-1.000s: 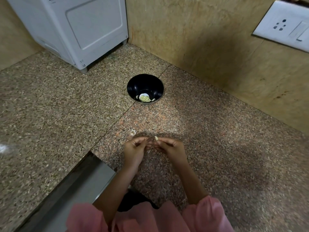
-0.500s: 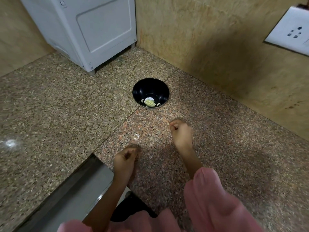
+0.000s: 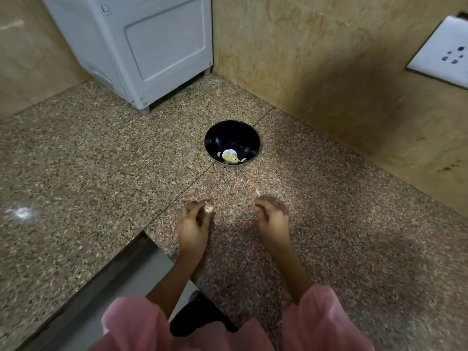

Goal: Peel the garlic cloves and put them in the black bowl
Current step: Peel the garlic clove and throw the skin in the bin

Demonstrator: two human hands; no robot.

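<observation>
The black bowl (image 3: 249, 138) stands on the granite counter near the wall corner, with several peeled garlic cloves (image 3: 230, 157) in its bottom. My left hand (image 3: 193, 225) is below and left of the bowl, its fingertips pinching an unpeeled garlic clove (image 3: 209, 208) that sits on the counter. To the right, my right hand (image 3: 274, 220) hovers with loosely curled, motion-blurred fingers, and I see nothing in it. A small pale scrap of peel (image 3: 257, 191) lies on the counter just beyond its fingertips.
A white appliance (image 3: 152, 46) stands at the back left. Tan walls close the counter's corner, and a white socket plate (image 3: 445, 57) is on the right wall. The counter edge (image 3: 141, 236) drops off at my lower left.
My hands have parted from peeling together. The left one reached forward to the clove lying on the counter. The right one went toward the bowl as a fist, then drew back and loosened.
</observation>
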